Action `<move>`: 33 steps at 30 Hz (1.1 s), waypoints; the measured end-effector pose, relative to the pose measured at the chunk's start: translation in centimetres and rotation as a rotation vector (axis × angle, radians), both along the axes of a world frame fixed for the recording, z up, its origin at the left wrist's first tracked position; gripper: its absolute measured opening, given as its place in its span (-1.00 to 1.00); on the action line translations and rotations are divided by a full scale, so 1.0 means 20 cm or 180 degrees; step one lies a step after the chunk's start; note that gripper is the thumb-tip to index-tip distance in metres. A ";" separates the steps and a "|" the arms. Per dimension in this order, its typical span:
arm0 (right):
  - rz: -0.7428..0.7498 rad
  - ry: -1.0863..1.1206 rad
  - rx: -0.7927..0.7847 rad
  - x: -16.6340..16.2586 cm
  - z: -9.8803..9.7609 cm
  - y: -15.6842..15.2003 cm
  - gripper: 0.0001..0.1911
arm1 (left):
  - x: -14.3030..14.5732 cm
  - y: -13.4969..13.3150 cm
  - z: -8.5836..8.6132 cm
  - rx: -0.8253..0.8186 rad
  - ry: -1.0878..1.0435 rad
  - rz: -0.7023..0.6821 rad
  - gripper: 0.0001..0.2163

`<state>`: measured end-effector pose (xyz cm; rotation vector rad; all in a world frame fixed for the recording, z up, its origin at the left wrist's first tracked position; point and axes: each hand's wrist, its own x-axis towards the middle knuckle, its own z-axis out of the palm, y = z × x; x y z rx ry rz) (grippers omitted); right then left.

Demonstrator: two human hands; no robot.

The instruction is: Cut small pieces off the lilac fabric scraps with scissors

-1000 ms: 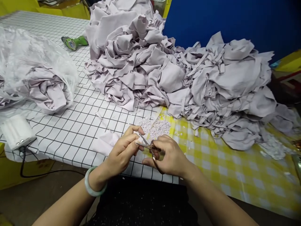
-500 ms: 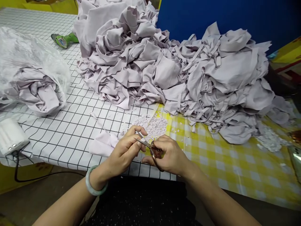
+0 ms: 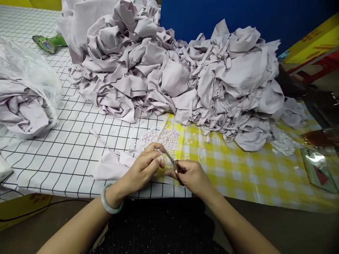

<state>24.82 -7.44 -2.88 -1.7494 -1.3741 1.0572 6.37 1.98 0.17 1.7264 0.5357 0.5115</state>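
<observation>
My left hand (image 3: 146, 163), wearing a pale green bangle (image 3: 109, 204), is closed with its thumb and fingers together. A pale lilac fabric piece (image 3: 112, 165) with a narrow strap runs from the table up to this hand; its end between the fingers is largely hidden. My right hand (image 3: 193, 176) grips small scissors (image 3: 171, 158) by their dark handles. The blades point up and left, beside my left fingertips, and look closed or nearly so. Beyond both hands lies a heap of tiny cut scraps (image 3: 169, 137).
A large pile of lilac fabric pieces (image 3: 174, 76) fills the back. A clear plastic bag (image 3: 39, 76) with fabric is at left, near a green-handled rotary cutter (image 3: 49, 43). White bits (image 3: 284, 143) and a phone-like slab (image 3: 317, 169) lie right on the yellow checked cover (image 3: 238, 176).
The view has swung right, so the table items sit further left and the slab shows more. The scissor blades, spread apart before, have come together and turned steeper beside my left fingers.
</observation>
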 end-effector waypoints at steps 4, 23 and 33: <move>-0.0544 0.0393 -0.0197 0.06 -0.04 -0.06 -0.49 | -0.16 -0.01 0.09 0.0467 0.0566 -0.0647 -0.83; 0.0424 0.1448 0.0773 -0.68 0.07 0.41 -0.60 | -0.67 0.15 0.40 0.0110 -0.0211 0.1528 -0.90; 0.0078 0.2014 0.1126 -0.74 0.07 0.49 -0.75 | -0.79 0.06 0.28 -0.1725 0.0637 0.0710 -0.76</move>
